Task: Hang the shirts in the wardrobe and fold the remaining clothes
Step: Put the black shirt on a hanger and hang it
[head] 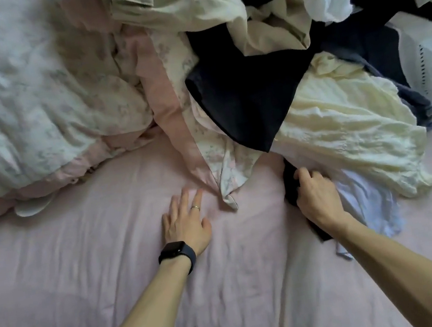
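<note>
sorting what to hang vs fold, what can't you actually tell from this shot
Head view only:
- dark garment: mostly under the cream garment and the right hand gripping it; type unclear.
- pale blue garment: partly under the cream garment and the right forearm.
- clothes pile: cut off by the top and right edges, blurred.
- wardrobe: out of frame.

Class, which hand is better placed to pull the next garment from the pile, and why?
The right hand: it grips a dark garment at the pile's edge. The left hand lies flat on the pink sheet, holding nothing.
</note>
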Motion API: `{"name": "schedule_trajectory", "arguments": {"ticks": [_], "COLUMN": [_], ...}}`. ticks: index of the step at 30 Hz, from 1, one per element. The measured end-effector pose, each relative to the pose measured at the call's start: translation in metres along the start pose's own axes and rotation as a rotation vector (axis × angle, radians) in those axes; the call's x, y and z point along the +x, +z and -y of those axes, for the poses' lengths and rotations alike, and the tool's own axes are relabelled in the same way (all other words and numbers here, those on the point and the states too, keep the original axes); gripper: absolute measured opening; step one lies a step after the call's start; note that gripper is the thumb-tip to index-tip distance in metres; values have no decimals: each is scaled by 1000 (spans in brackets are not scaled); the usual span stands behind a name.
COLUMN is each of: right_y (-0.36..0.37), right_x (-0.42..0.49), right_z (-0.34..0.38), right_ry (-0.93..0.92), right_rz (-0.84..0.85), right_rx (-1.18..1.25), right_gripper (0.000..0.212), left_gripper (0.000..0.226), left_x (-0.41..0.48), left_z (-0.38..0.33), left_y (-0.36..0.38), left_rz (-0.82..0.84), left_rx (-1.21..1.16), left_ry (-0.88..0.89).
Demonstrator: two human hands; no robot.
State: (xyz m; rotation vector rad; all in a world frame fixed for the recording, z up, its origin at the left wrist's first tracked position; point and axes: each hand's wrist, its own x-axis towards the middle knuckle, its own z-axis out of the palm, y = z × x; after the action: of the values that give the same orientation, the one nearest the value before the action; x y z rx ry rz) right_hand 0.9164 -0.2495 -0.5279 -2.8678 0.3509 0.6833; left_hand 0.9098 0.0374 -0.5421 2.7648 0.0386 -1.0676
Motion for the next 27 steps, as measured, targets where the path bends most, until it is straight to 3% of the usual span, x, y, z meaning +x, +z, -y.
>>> {"name": "schedule_trajectory", "arguments": {"ticks": [3, 6, 7, 10, 12, 14, 17, 21, 24, 27], "right_y": [-17, -62, -79, -140, -172, -211, -262, -316, -345, -353], "right_x": [-10, -40, -53, -109, -141, -172, -202, -215, -231, -231], "right_z": [-1, 6, 7, 22, 39, 60, 88, 115, 133, 142], "right_ry": [55, 144, 157, 96, 6, -57, -116, -131, -150, -196], "right_rz": [14, 42, 70, 222, 302, 285, 239, 52, -67, -122], "right_rx": [240, 553, 658, 993, 1091, 1157, 1256, 1309, 1255, 1144], "right_gripper": [23, 3, 8, 5, 6, 9, 11, 11, 8, 3], "left_gripper": [70, 56, 51, 41, 46, 55, 34, 34, 9, 10], "left_x": [-7, -22, -30, -68, -93, -125, -165, -207, -259, -287], "left_z": [0, -8, -12, -36, -56, -70, -73, -52, -31, -18], "left_y": [-7, -33, -42, -83, -111, -149, -202, -262, -308, -332], "left_rz": [93, 185, 207, 235, 235, 216, 172, 82, -52, -142], "left_rx": [-32, -140, -211, -466, -609, -672, -582, -687, -763, -740], "left_ry": [-5, -28, -40, 26, 117, 254, 414, 405, 386, 405]}}
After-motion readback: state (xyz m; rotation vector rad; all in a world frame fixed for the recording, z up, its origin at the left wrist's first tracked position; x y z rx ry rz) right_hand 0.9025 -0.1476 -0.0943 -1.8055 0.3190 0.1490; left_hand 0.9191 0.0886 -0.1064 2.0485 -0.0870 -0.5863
